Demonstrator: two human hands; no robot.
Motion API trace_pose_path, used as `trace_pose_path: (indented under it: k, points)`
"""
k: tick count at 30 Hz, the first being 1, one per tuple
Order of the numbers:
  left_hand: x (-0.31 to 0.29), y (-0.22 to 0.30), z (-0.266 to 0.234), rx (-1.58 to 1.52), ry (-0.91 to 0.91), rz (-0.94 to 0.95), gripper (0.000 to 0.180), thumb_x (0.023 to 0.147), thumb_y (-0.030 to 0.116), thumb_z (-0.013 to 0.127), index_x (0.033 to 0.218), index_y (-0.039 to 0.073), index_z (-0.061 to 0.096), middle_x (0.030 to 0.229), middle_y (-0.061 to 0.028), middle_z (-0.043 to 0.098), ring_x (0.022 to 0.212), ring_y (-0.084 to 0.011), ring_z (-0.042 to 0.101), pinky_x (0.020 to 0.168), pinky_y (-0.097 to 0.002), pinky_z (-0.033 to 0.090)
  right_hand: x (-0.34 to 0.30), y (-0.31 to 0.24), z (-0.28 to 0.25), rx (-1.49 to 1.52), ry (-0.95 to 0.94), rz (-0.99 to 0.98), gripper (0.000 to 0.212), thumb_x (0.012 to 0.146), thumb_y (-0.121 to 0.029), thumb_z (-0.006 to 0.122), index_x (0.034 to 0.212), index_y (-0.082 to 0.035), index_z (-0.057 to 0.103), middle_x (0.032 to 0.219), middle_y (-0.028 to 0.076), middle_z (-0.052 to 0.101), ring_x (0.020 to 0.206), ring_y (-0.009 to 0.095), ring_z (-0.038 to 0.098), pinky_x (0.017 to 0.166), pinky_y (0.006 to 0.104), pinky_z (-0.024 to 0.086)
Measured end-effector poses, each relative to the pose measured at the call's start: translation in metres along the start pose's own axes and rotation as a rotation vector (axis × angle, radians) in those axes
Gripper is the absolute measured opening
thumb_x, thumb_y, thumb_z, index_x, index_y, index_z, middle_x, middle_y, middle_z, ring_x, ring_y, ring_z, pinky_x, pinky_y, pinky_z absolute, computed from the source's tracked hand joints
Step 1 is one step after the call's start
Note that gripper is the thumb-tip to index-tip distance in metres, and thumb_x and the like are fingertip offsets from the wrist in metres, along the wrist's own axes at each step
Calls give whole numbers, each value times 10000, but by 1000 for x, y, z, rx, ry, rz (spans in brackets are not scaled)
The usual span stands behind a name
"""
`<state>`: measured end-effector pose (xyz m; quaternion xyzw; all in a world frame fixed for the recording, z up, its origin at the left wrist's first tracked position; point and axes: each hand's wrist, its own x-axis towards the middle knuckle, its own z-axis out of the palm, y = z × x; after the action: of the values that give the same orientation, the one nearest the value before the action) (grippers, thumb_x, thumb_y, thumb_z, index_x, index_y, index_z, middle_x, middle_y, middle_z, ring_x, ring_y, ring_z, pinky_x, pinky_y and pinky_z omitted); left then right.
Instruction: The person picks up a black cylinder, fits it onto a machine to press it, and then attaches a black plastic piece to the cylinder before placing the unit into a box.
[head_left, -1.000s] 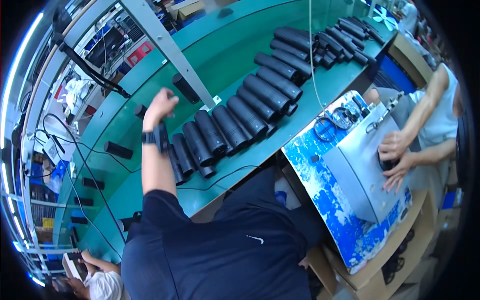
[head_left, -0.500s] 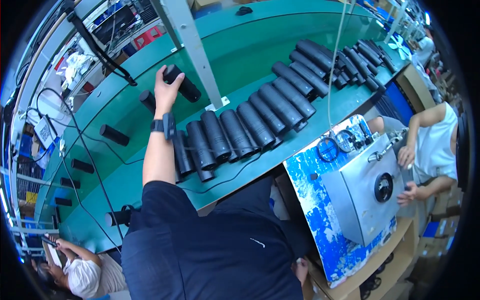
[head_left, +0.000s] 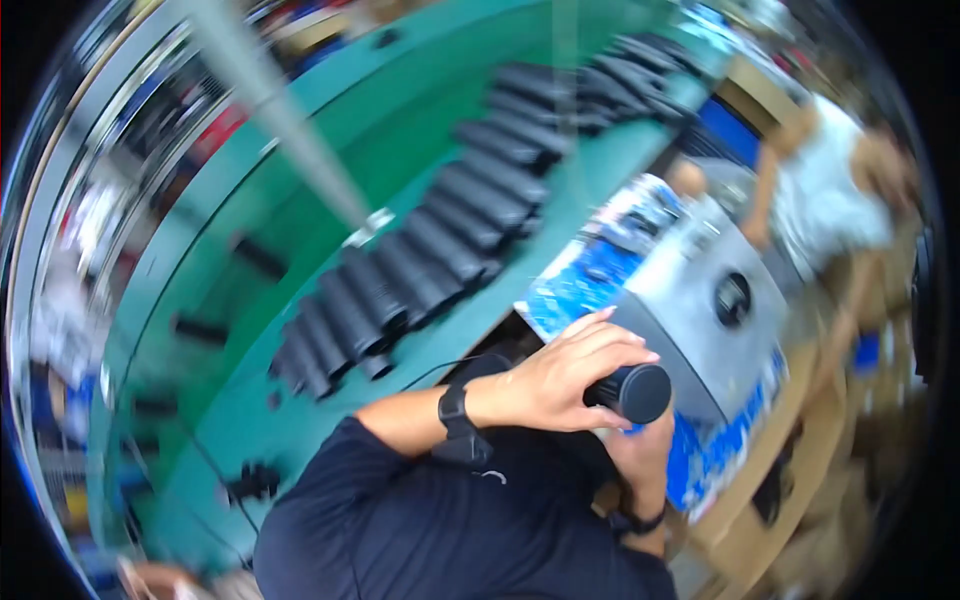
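My left hand (head_left: 560, 378), with a black watch on its wrist, is closed around a black cylinder (head_left: 632, 392) held close to my chest, its round end pointing right. My right hand (head_left: 645, 455) rises from below with a dark band on its wrist. It sits just under the cylinder, and the blur hides whether it grips it. A row of similar black cylinders (head_left: 400, 285) lies side by side on the green table (head_left: 250, 400) ahead of me.
A grey box-shaped machine (head_left: 710, 300) stands on a blue patterned surface (head_left: 570, 290) at my right. A co-worker in a white top (head_left: 830, 200) is beyond it. A metal post (head_left: 290, 140) slants up from the table. Small black parts (head_left: 200, 328) lie scattered at the left.
My left hand took a black cylinder from far out on the green table and brought it back to my chest. My right hand has come up beneath it. The view has swung and blurred.
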<state>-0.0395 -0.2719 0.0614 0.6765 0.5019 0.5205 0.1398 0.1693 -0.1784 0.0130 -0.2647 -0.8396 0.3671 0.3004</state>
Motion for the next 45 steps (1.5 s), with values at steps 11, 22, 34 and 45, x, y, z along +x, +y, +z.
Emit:
trace_pose_path:
  k: [11,22,34,45]
  points:
    - [155,-111,110,153,-272,268,350,975,238,707,1269,56,656,1282,-152,660,1177,-371,648,986,-455,531,33,59,-138,242,435,271,695,987,-105,659,1570,25,305,1480,203,563,1234,323,657,1054,432,522]
    - [182,-152,141,409,-364,288,230,1004,241,647,1218,206,723,1134,-33,654,1007,-287,680,867,-440,539,167,137,-188,-596,-117,483,385,896,-203,741,1277,-228,685,1408,284,492,1196,467,623,1059,448,514]
    - [187,-149,144,453,-398,287,274,1020,232,606,1261,274,730,1141,-27,640,1012,-249,684,869,-435,537,209,121,-185,-891,-317,628,544,712,-173,907,1195,-163,659,1334,214,522,1042,405,702,921,432,587]
    - [187,-140,140,362,-347,236,285,1019,216,624,1293,205,697,1183,-43,651,1037,-275,680,889,-452,520,219,135,-188,-887,-344,681,535,800,-303,857,1307,-214,713,1376,227,578,1203,372,662,991,430,573]
